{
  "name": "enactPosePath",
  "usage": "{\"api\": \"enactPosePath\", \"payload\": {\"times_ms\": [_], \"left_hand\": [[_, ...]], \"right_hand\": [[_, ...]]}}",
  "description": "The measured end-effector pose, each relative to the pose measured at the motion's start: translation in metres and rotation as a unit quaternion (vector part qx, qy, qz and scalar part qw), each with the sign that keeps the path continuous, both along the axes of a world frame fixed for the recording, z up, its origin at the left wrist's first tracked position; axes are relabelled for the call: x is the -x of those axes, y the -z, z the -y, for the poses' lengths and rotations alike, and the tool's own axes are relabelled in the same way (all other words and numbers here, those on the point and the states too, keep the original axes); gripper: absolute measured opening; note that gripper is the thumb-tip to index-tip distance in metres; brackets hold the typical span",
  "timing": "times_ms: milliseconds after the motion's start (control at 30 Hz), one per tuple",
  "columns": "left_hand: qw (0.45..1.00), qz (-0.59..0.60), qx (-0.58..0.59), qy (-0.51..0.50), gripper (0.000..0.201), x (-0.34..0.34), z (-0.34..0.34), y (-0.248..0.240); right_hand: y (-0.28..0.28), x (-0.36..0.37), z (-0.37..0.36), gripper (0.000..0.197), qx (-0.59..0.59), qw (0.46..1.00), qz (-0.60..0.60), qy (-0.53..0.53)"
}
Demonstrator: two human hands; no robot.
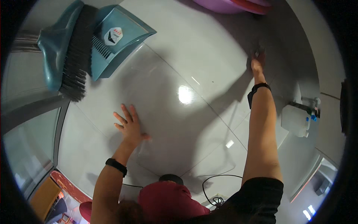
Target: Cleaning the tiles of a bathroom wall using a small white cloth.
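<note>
My left hand point(129, 127) has its fingers spread, palm down, low over the pale tiled floor point(164, 100); whether it presses on the tiles I cannot tell. A dark band circles that wrist. My right arm stretches far forward to the right, and my right hand point(258, 64) is low at the shadowed floor below the pink-purple basin point(220, 5). Its fingers are dim and blurred, with a dark patch at their tips, so what they hold, if anything, does not show. A black watch point(254, 94) sits on this wrist.
At the far left a teal broom point(56, 56) with dark bristles leans beside a teal dustpan point(123, 33). A framed glass panel point(33, 138) stands at left. A whitish plastic jug point(295, 120) is at right. Black cable point(204, 183) lies near my knees.
</note>
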State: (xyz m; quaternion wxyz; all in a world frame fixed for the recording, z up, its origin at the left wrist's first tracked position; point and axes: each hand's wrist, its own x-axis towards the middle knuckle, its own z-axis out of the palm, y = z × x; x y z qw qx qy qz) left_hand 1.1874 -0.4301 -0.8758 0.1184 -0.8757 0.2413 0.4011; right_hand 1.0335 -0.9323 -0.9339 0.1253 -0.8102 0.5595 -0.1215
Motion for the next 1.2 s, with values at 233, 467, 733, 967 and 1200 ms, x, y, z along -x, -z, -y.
{"api": "enactPosePath", "payload": {"times_ms": [233, 467, 733, 967, 1200], "left_hand": [[0.997, 0.0, -0.066, 0.042, 0.137, -0.003, 0.013, -0.014], [0.999, 0.016, -0.017, 0.034, 0.134, -0.001, 0.007, -0.007], [0.997, 0.033, 0.069, 0.016, 0.13, 0.002, -0.007, 0.005], [0.973, 0.07, 0.218, 0.0, 0.114, 0.007, -0.07, 0.038], [0.978, 0.096, 0.18, -0.036, 0.107, 0.039, -0.103, 0.029]], "right_hand": [[0.003, -0.049, -0.059, 0.043, -0.032, 0.983, 0.083, -0.158], [0.004, -0.035, -0.176, 0.053, 0.042, 0.944, 0.069, -0.319], [-0.014, 0.008, -0.319, 0.064, -0.089, 0.915, 0.083, -0.383], [-0.056, 0.029, -0.339, 0.037, -0.224, 0.915, 0.319, -0.107], [-0.084, 0.123, -0.319, 0.034, -0.2, 0.852, 0.482, 0.037]]}}
